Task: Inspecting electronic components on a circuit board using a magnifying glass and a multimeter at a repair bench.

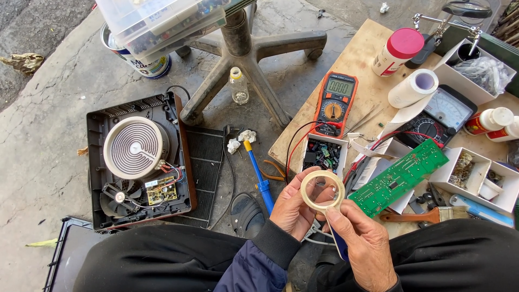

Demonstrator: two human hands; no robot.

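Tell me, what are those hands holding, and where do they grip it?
A roll of pale tape. The left hand cups its left side and rim, and the right hand pinches the lower right edge between thumb and fingers.

Tape roll (323, 190): translucent, glossy film. Circuit board (399, 177): green, matt laminate. Worktop (357, 59): bare, matt plywood. Floor (48, 124): rough, cracked concrete. Paper roll (413, 88): white, smooth. Brush handle (411, 217): varnished wood.
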